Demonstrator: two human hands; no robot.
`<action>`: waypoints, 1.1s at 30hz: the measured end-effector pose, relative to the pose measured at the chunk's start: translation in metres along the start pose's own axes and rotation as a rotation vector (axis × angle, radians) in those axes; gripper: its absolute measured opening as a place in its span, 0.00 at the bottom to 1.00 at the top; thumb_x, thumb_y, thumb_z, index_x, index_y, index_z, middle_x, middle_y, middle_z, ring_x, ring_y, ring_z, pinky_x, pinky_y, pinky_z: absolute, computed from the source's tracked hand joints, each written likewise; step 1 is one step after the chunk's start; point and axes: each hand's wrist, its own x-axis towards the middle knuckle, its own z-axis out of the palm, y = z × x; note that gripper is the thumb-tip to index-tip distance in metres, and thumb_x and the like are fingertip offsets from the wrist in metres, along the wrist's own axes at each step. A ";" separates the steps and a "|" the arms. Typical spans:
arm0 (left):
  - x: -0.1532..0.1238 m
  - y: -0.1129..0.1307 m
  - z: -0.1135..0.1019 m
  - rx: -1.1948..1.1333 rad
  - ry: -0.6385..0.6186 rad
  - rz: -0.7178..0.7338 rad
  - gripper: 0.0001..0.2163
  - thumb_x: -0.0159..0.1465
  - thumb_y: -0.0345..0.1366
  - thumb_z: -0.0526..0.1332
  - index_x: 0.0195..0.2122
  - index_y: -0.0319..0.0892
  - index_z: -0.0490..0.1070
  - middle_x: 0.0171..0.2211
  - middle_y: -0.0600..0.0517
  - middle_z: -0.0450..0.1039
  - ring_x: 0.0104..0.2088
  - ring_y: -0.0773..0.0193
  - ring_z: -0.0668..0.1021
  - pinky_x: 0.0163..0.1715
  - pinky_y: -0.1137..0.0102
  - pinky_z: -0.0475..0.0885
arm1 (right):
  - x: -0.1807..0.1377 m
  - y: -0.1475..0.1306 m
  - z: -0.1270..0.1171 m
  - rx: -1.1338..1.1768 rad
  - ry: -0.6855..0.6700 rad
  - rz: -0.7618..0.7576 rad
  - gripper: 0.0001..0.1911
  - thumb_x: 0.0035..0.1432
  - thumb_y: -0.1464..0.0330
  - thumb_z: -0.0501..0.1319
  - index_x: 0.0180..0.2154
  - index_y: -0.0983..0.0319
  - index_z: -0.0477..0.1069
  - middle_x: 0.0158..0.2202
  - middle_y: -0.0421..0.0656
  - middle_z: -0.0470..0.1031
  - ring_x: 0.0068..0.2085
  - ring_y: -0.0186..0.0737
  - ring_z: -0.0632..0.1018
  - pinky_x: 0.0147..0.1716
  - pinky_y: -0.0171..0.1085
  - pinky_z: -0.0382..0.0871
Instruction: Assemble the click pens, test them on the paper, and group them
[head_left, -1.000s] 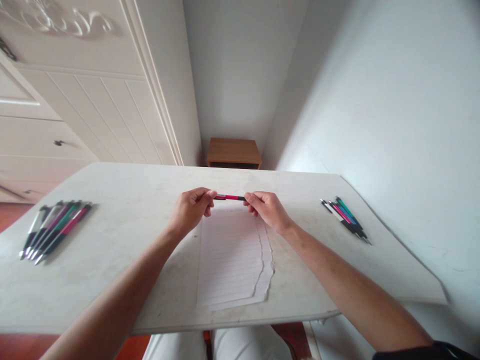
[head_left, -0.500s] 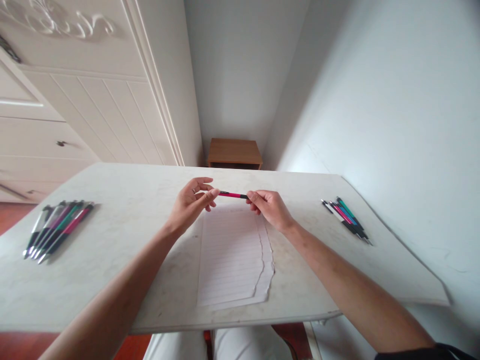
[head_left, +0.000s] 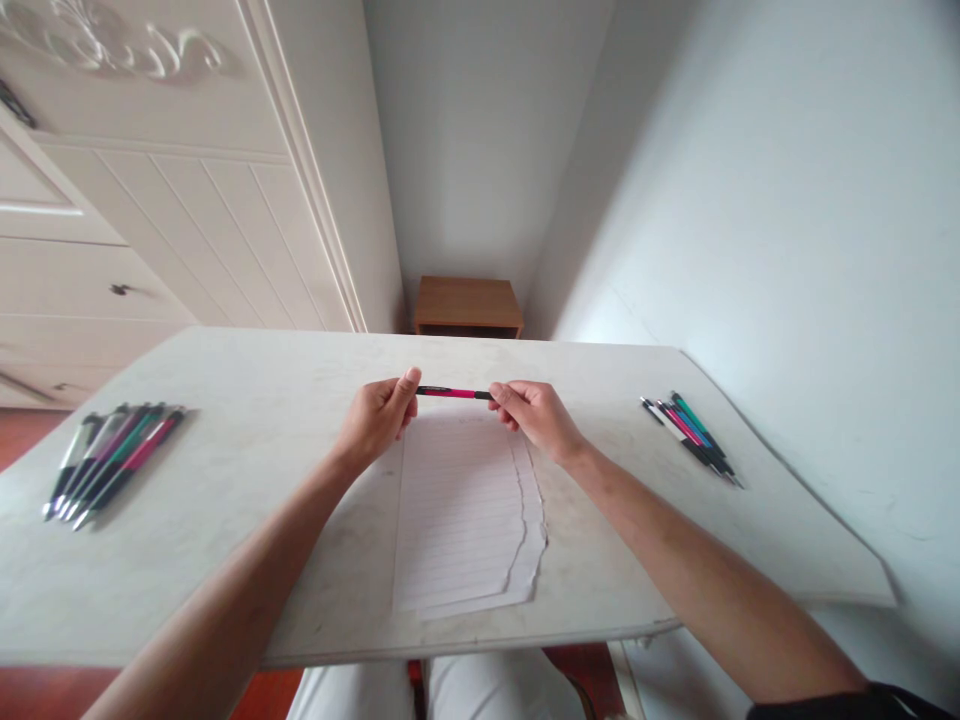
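Note:
I hold a pink and black pen (head_left: 452,393) level above the far end of a small stack of lined paper (head_left: 463,510). My left hand (head_left: 375,422) is closed on the pen's left end, with its thumb up against the tip. My right hand (head_left: 534,416) pinches the pen's right end. Both hands hover just over the white table (head_left: 262,430).
Several pens (head_left: 112,463) lie in a row at the table's left side. A smaller bunch of pens (head_left: 691,430) lies at the right, close to the wall. A white wardrobe stands at the left and a small wooden stand (head_left: 468,306) sits behind the table.
My left hand's fingers had spread at the pen's end half a second ago; they have closed round it again. The pen stays level between both hands.

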 end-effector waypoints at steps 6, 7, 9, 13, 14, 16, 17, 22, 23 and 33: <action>0.002 -0.002 -0.002 -0.230 -0.033 0.144 0.22 0.59 0.54 0.63 0.42 0.38 0.72 0.29 0.50 0.75 0.23 0.67 0.75 0.20 0.74 0.67 | 0.001 0.000 -0.002 -0.016 0.011 0.013 0.28 0.57 0.46 0.59 0.26 0.65 0.73 0.21 0.40 0.70 0.21 0.30 0.69 0.22 0.31 0.64; 0.002 -0.002 -0.002 -0.255 -0.039 0.176 0.23 0.56 0.50 0.67 0.46 0.39 0.71 0.33 0.49 0.76 0.26 0.66 0.76 0.22 0.73 0.69 | 0.002 0.001 -0.002 -0.018 0.013 0.013 0.27 0.57 0.46 0.59 0.27 0.65 0.73 0.21 0.40 0.70 0.21 0.30 0.69 0.22 0.31 0.64; 0.002 -0.001 -0.003 -0.233 -0.052 0.203 0.22 0.54 0.46 0.70 0.46 0.39 0.73 0.33 0.50 0.76 0.28 0.66 0.76 0.24 0.73 0.71 | 0.002 0.002 -0.002 -0.022 0.016 0.013 0.28 0.57 0.46 0.59 0.27 0.65 0.73 0.21 0.40 0.71 0.21 0.29 0.69 0.22 0.31 0.63; 0.003 -0.002 -0.003 -0.073 -0.019 0.164 0.16 0.59 0.48 0.65 0.33 0.37 0.77 0.17 0.55 0.67 0.18 0.70 0.69 0.18 0.75 0.64 | 0.002 0.003 -0.001 -0.022 0.007 0.001 0.28 0.57 0.46 0.59 0.26 0.65 0.73 0.21 0.40 0.70 0.21 0.29 0.68 0.22 0.31 0.63; 0.003 -0.003 -0.002 -0.048 -0.010 0.140 0.18 0.60 0.51 0.62 0.30 0.37 0.76 0.15 0.56 0.65 0.16 0.71 0.67 0.16 0.75 0.62 | 0.002 0.003 -0.001 -0.019 0.003 -0.001 0.28 0.58 0.46 0.59 0.26 0.65 0.73 0.21 0.40 0.70 0.21 0.29 0.68 0.22 0.31 0.63; 0.003 -0.006 -0.001 -0.039 -0.024 0.061 0.24 0.62 0.56 0.57 0.24 0.38 0.72 0.14 0.55 0.64 0.14 0.72 0.66 0.14 0.75 0.60 | 0.001 0.003 -0.001 -0.012 -0.005 -0.002 0.27 0.58 0.46 0.59 0.27 0.65 0.73 0.21 0.39 0.70 0.21 0.29 0.68 0.22 0.31 0.63; 0.003 -0.007 0.000 -0.053 -0.044 0.020 0.27 0.62 0.59 0.55 0.22 0.38 0.70 0.14 0.53 0.65 0.13 0.71 0.66 0.13 0.75 0.59 | 0.001 0.003 0.000 -0.008 -0.009 -0.002 0.27 0.58 0.46 0.59 0.27 0.65 0.73 0.21 0.39 0.70 0.21 0.29 0.68 0.22 0.31 0.63; 0.003 -0.007 0.001 -0.211 -0.058 0.049 0.28 0.62 0.61 0.54 0.34 0.36 0.72 0.25 0.48 0.73 0.17 0.67 0.74 0.14 0.73 0.65 | 0.002 0.002 -0.001 -0.021 -0.007 -0.003 0.27 0.57 0.46 0.59 0.26 0.65 0.73 0.21 0.39 0.70 0.21 0.29 0.68 0.22 0.31 0.62; 0.003 -0.006 0.000 -0.238 -0.043 0.092 0.26 0.61 0.59 0.57 0.39 0.36 0.72 0.29 0.48 0.74 0.20 0.67 0.75 0.16 0.73 0.67 | 0.002 0.001 -0.002 -0.025 0.000 -0.001 0.27 0.57 0.46 0.59 0.26 0.65 0.73 0.21 0.39 0.70 0.21 0.29 0.68 0.22 0.31 0.62; 0.000 0.002 -0.004 -0.125 -0.072 0.136 0.13 0.60 0.45 0.64 0.29 0.39 0.74 0.17 0.55 0.69 0.17 0.70 0.71 0.18 0.74 0.68 | 0.002 0.001 -0.002 -0.031 -0.002 0.005 0.29 0.56 0.44 0.58 0.26 0.64 0.72 0.21 0.39 0.69 0.21 0.30 0.68 0.22 0.32 0.63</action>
